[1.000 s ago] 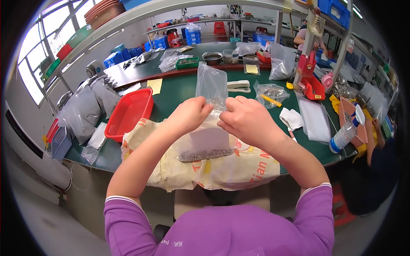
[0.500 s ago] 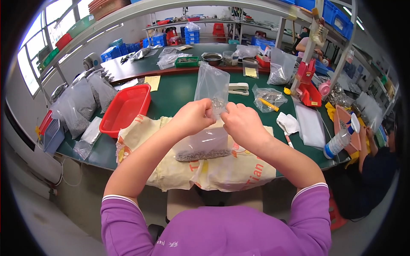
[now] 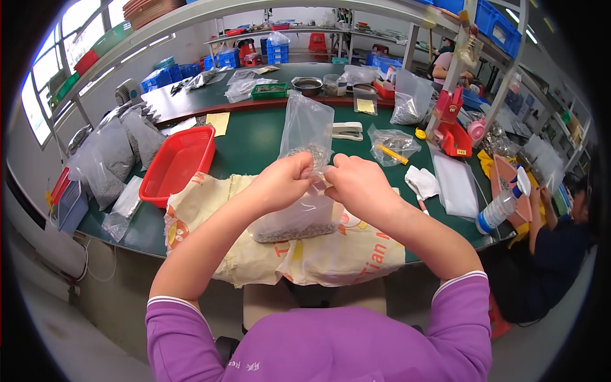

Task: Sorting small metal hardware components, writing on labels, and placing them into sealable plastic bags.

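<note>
My left hand (image 3: 284, 183) and my right hand (image 3: 360, 183) pinch the top edge of a clear plastic bag (image 3: 299, 213), fingers close together over the middle of the table. Small grey metal-looking pieces lie in a layer along the bag's bottom, which rests on a cream cloth (image 3: 254, 264) with orange print. Just behind my fingers stands a second clear bag (image 3: 309, 121). Similar small pieces sit low in it, partly covered by my hands. Whether my fingers also touch that second bag, I cannot tell.
At left are a red plastic basket (image 3: 180, 162) and filled clear bags (image 3: 105, 165). A white stapler-like tool (image 3: 347, 130), yellow cutter (image 3: 393, 154), white cloth (image 3: 422, 183) and spray bottle (image 3: 499, 207) lie rightward. Another person (image 3: 560, 248) sits at far right.
My hands stay pinched on the near bag, with the fingertips slightly lower against it. The whole scene has shifted a little to the left in the picture.
</note>
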Demonstrator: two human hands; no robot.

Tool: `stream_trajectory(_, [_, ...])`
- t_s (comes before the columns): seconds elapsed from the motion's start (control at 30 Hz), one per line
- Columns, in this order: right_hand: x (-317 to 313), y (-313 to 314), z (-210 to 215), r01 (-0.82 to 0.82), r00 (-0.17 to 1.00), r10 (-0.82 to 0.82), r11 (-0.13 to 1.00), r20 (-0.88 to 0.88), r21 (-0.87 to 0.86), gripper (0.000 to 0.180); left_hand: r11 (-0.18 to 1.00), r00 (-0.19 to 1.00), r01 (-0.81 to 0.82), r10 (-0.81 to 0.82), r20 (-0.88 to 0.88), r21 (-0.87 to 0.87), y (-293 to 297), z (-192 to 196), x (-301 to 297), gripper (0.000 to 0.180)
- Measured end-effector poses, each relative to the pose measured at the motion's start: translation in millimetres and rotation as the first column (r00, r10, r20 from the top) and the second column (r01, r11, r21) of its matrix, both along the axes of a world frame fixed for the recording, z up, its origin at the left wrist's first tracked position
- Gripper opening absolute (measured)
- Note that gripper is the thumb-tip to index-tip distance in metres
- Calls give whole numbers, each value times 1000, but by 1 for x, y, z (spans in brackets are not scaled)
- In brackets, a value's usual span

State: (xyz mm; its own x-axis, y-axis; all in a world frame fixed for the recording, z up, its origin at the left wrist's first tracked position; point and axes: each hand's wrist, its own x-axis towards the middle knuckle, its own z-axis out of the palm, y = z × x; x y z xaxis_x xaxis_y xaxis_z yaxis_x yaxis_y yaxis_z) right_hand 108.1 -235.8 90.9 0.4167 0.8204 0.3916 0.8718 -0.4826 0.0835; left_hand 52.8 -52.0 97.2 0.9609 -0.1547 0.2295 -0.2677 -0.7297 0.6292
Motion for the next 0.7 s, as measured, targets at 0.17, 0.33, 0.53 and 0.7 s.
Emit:
stream_trajectory(0.17, [-2, 0, -7, -96, 988, 77, 985, 136, 140, 15, 976, 976, -209, 212, 47, -64, -5, -3, 0, 9])
stream_trajectory(0.33, [-5, -5, -5, -308, 893, 286, 951, 346, 9, 15, 946, 936, -323, 316, 156, 21, -5, -8, 1, 12])
stream_trajectory(0.53, [2, -8, 2, -270, 947, 237, 953, 218, 138, 10, 986, 774, 42, -136, 618, 164, -15, 9, -36, 14])
stream_trajectory(0.7, [-5, -10, 19, -253, 967, 248, 963, 59, 94, 11, 849, 800, -357, 61, 597, 390, -26, -19, -41, 21])
